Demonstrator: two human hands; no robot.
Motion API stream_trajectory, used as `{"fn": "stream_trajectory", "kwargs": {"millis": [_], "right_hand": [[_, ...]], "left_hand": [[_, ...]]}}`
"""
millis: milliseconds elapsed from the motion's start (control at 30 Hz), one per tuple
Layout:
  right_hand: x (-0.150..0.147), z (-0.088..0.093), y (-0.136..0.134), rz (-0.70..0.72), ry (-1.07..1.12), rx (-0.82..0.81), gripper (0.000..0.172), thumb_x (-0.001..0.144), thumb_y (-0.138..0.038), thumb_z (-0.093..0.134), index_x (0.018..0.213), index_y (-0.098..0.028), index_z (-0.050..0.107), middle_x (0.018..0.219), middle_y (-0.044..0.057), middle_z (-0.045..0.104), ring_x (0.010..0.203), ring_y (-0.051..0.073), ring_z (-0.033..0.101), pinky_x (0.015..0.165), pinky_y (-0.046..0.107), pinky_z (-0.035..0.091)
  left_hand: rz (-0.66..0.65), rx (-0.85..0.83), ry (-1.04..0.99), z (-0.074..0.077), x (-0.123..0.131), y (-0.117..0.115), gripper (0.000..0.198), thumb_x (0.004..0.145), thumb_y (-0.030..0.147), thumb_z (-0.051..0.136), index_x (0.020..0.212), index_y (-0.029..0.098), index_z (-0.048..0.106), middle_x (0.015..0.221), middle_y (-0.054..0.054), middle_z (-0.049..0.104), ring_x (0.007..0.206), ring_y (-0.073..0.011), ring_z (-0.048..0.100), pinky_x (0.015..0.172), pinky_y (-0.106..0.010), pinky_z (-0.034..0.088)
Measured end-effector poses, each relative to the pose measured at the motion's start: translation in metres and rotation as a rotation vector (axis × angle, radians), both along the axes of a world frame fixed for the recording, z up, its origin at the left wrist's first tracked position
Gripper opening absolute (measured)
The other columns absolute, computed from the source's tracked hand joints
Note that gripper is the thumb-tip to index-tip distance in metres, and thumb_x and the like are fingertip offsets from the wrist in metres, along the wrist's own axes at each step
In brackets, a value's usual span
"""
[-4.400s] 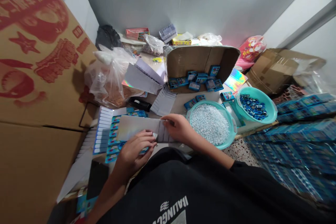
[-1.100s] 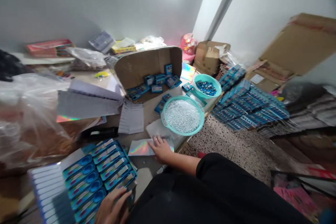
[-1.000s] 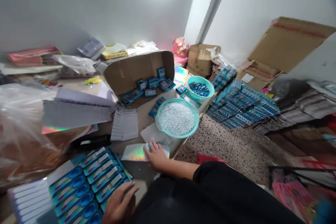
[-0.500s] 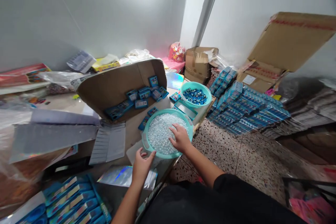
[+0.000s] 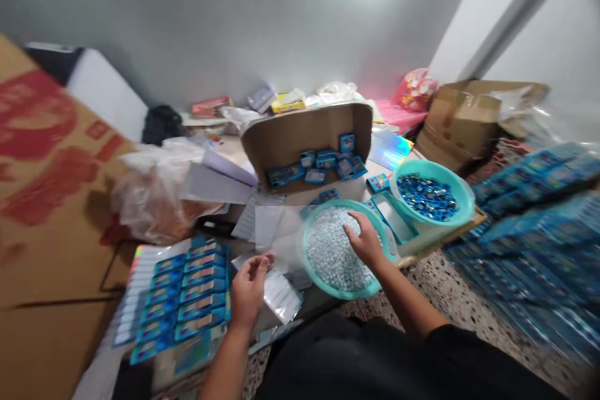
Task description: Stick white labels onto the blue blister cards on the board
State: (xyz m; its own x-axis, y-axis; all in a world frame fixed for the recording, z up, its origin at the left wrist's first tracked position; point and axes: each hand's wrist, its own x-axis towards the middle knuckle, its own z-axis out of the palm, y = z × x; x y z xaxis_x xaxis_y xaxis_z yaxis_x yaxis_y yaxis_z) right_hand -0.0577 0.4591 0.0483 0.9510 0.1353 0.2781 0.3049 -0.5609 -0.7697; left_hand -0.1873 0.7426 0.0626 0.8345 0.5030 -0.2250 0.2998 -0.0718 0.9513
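Note:
My right hand [image 5: 365, 242] lies on the white pellets in a teal basin [image 5: 310, 265], fingers spread and slightly bent into them. My left hand [image 5: 248, 290] hovers left of the basin, thumb and fingers pinched on the edge of a clear plastic bag [image 5: 277, 231] that stands up in front of the basin. A shiny holographic sheet [image 5: 284, 294] lies on the low table just right of that hand. A flat of blue blister packs [image 5: 187, 290] sits to its left.
A second teal basin [image 5: 462, 200] holds blue pieces. A cardboard box [image 5: 304, 131] on its side holds small blue packs. A large printed carton [image 5: 47, 200] stands left, a crumpled plastic bag [image 5: 154, 194] beside it. Stacks of blue packs [image 5: 539, 212] cover the floor right.
The view has swung left. My left hand has left the basin's rim and now pinches the clear bag, lifted upright. My right hand stays on the pellets.

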Motion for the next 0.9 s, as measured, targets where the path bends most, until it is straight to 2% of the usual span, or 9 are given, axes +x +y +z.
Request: {"fn": "stream_trajectory", "kwargs": {"millis": [133, 267, 400, 533, 600, 700, 767, 833, 900], "right_hand": [[0.006, -0.017, 0.036, 0.162, 0.312, 0.02, 0.052, 0.086, -0.043, 0.059, 0.129, -0.014, 0.058, 0.13, 0.019, 0.062, 0.116, 0.031, 0.062, 0.101, 0.05, 0.049], [-0.004, -0.027, 0.062, 0.269, 0.384, -0.003, 0.048, 0.089, -0.042, 0.055, 0.13, -0.017, 0.058, 0.129, 0.017, 0.065, 0.112, 0.028, 0.066, 0.094, 0.045, 0.054], [-0.012, -0.021, 0.062, 0.38, 0.29, -0.172, 0.054, 0.087, -0.038, 0.063, 0.137, -0.018, 0.054, 0.141, 0.017, 0.056, 0.133, 0.03, 0.051, 0.114, 0.054, 0.034], [-0.013, -0.014, 0.045, 0.494, 0.086, -0.588, 0.05, 0.084, -0.032, 0.069, 0.132, -0.024, 0.058, 0.148, 0.014, 0.05, 0.143, 0.033, 0.038, 0.118, 0.065, 0.01], [-0.014, -0.006, 0.04, 0.448, 0.02, -0.636, 0.045, 0.085, -0.023, 0.066, 0.13, -0.023, 0.059, 0.15, 0.014, 0.047, 0.145, 0.032, 0.035, 0.118, 0.065, 0.008], [-0.023, 0.016, 0.047, 0.354, 0.049, -0.46, 0.044, 0.088, -0.014, 0.058, 0.132, -0.018, 0.058, 0.152, 0.017, 0.044, 0.147, 0.03, 0.03, 0.12, 0.061, 0.005], [-0.035, 0.037, 0.062, 0.357, 0.241, -0.181, 0.041, 0.093, -0.025, 0.053, 0.133, -0.014, 0.056, 0.151, 0.02, 0.044, 0.146, 0.03, 0.03, 0.121, 0.055, 0.009], [-0.051, 0.058, 0.082, 0.454, 0.447, 0.036, 0.047, 0.1, -0.042, 0.038, 0.131, -0.012, 0.058, 0.143, 0.021, 0.053, 0.138, 0.029, 0.044, 0.117, 0.049, 0.028], [-0.071, 0.076, 0.105, 0.668, 0.745, 0.237, 0.067, 0.101, -0.057, 0.018, 0.126, -0.012, 0.061, 0.128, 0.02, 0.064, 0.121, 0.027, 0.06, 0.102, 0.045, 0.045]], "left_hand": [[0.038, -0.103, -0.068, 0.012, -0.009, -0.003, 0.058, 0.073, 0.069, 0.064, 0.089, 0.014, 0.068, 0.099, -0.017, 0.075, 0.095, -0.0288, 0.071, 0.094, -0.046, 0.054], [0.014, -0.204, -0.178, 0.025, -0.01, -0.017, 0.047, 0.078, 0.062, 0.066, 0.088, 0.016, 0.063, 0.117, -0.017, 0.071, 0.105, -0.0285, 0.069, 0.099, -0.048, 0.052], [0.017, -0.326, -0.349, 0.059, -0.012, -0.024, 0.033, 0.083, 0.049, 0.069, 0.085, 0.021, 0.052, 0.111, -0.008, 0.073, 0.113, -0.0253, 0.067, 0.102, -0.047, 0.051], [0.132, -0.363, -0.476, 0.104, -0.019, -0.008, 0.04, 0.074, 0.046, 0.079, 0.089, 0.023, 0.051, 0.085, 0.0, 0.075, 0.087, -0.0208, 0.073, 0.088, -0.039, 0.059], [0.155, -0.344, -0.517, 0.125, -0.027, 0.006, 0.047, 0.069, 0.046, 0.083, 0.1, 0.024, 0.054, 0.077, 0.002, 0.074, 0.076, -0.0183, 0.072, 0.079, -0.035, 0.06], [0.196, -0.303, -0.558, 0.15, -0.046, 0.026, 0.055, 0.067, 0.041, 0.085, 0.112, 0.024, 0.059, 0.07, 0.005, 0.071, 0.068, -0.0138, 0.068, 0.072, -0.028, 0.06], [0.236, -0.28, -0.604, 0.161, -0.062, 0.033, 0.044, 0.064, 0.038, 0.087, 0.098, 0.024, 0.064, 0.064, 0.007, 0.065, 0.066, -0.0118, 0.065, 0.073, -0.026, 0.059], [0.231, -0.291, -0.627, 0.17, -0.079, 0.034, 0.036, 0.061, 0.037, 0.089, 0.079, 0.022, 0.062, 0.06, 0.008, 0.059, 0.066, -0.0114, 0.064, 0.07, -0.024, 0.058], [0.187, -0.344, -0.599, 0.177, -0.097, 0.031, 0.039, 0.06, 0.038, 0.09, 0.068, 0.021, 0.056, 0.056, 0.007, 0.053, 0.06, -0.0106, 0.059, 0.059, -0.02, 0.056]]}}
